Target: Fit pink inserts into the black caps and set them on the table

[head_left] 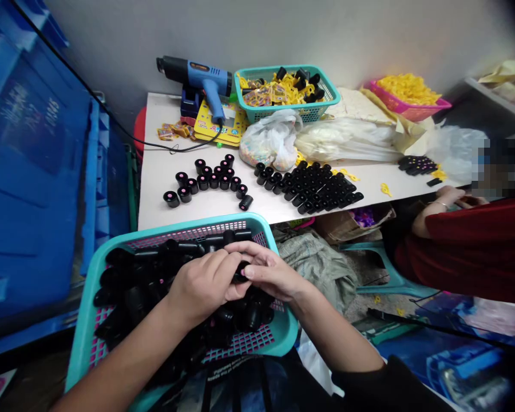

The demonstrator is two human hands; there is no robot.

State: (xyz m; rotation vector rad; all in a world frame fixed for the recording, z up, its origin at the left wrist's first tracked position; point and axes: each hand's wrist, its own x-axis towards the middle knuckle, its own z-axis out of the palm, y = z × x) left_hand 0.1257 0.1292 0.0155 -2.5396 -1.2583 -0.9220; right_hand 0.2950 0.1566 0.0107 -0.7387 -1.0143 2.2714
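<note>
Above a turquoise basket (pixel 90 269), my left hand (pixel 203 283) is closed around a small black cylindrical piece (pixel 239 273). My right hand (pixel 274 272) grips the same piece from the other side, its thumb on a pink spot at the end. The fingers hide most of the piece. Beneath both hands the basket holds a heap of black cylinders (pixel 129 303). On the white table (pixel 158 131) behind it stand several black pieces with pink centres (pixel 202 182), loosely grouped. To their right, many black cylinders (pixel 311 186) lie in tight rows.
A blue heat gun (pixel 210 80) stands at the back left, its cord crossing the table. A turquoise basket of yellow parts (pixel 278 94), plastic bags (pixel 270 140) and a pink basket (pixel 405 106) line the wall. Blue crates (pixel 34 143) rise at left; another person (pixel 476 246) sits at right.
</note>
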